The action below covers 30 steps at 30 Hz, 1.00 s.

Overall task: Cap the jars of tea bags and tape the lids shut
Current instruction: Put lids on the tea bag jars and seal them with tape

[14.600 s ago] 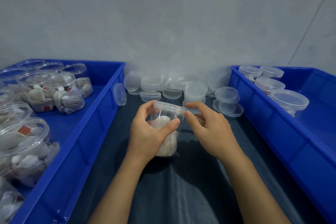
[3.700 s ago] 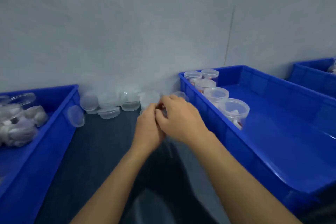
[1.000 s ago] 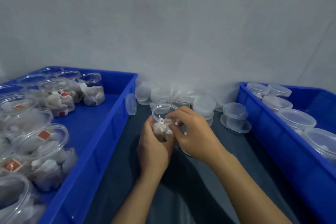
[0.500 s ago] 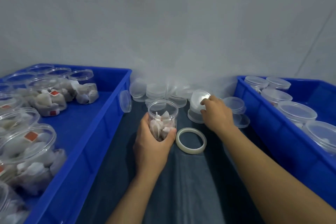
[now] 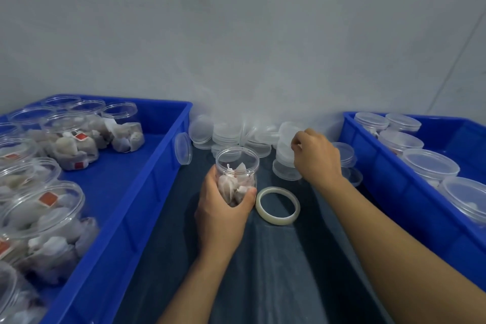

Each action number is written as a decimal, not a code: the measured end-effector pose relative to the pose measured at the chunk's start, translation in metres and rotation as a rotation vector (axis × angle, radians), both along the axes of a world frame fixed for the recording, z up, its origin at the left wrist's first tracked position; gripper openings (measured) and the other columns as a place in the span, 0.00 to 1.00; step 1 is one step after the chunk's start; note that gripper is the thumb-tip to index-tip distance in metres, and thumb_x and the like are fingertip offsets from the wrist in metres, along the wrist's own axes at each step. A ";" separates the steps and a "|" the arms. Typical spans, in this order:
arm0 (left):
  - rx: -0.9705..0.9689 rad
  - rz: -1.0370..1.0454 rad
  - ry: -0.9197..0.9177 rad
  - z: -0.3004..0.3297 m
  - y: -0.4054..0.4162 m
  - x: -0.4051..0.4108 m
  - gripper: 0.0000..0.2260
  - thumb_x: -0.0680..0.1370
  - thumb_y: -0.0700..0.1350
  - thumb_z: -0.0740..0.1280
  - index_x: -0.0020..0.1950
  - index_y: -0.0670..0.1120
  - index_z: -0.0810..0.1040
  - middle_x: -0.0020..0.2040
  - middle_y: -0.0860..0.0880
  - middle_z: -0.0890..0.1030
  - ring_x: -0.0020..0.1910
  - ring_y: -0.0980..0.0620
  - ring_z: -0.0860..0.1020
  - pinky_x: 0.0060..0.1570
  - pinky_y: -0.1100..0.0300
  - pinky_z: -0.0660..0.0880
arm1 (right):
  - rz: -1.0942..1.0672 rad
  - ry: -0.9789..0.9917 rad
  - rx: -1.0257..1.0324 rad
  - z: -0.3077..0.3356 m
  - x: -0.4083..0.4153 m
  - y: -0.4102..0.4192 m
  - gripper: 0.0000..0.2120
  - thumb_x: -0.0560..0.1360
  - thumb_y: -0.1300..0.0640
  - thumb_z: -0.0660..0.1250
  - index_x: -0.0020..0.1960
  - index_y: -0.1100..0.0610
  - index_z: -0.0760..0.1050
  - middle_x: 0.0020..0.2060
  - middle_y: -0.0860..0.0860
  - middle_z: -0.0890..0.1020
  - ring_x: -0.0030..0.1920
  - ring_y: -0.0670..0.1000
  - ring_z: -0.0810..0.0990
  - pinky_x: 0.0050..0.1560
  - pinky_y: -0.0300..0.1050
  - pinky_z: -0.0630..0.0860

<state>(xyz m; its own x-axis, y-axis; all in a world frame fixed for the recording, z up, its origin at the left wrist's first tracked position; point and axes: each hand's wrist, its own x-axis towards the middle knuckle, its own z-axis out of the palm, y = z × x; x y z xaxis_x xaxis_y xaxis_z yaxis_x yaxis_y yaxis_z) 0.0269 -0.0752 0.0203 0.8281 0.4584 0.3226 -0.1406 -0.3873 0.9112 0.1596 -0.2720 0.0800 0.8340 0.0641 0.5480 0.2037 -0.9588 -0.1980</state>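
— Since half a second ago, what has moved?

— Only the right hand [image 5: 317, 159], and barely: it has stayed at the stack of clear round plastic lids [image 5: 285, 150] and its fingers have curled tighter over the top one. The left hand [image 5: 223, 208] and the jar have kept their place.

— Start nearest. What does the left hand hold?

— The open clear plastic jar of tea bags [image 5: 236, 173], upright on the dark blue-grey table cover [image 5: 276, 271]. Thumb on the right of the wall, fingers wrapped round the left and back, low on the body, so the mouth is free and faces up.

— And just beside it?

— A pale ring of clear tape [image 5: 278, 206], lying flat, almost touching the jar's base on the right, untouched.

— Then the right hand?

— Farther off and to the right of the jar. Its fingers are bent and seem to pinch the rim of the top lid; the tips are hidden behind the knuckles, so I cannot tell how firm the hold is.

— So which way must the lid travel?

— I judge it must come back toward the person and leftward, then settle flat on the jar's mouth, its face level with the vertical axis of the jar. The right hand is the nearer to the lids, the left to the jar.

— Beyond them?

— More lids against the grey wall [image 5: 236, 34], the left blue plastic crate [image 5: 147, 179] of open jars, the right blue plastic crate [image 5: 381, 166] of capped ones.
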 end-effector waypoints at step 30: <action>-0.033 -0.003 -0.204 -0.001 -0.004 0.001 0.33 0.77 0.59 0.71 0.81 0.61 0.65 0.74 0.65 0.72 0.73 0.65 0.71 0.68 0.59 0.74 | 0.384 0.339 0.644 0.036 -0.047 0.080 0.08 0.82 0.51 0.66 0.54 0.48 0.85 0.42 0.45 0.83 0.41 0.43 0.80 0.39 0.39 0.74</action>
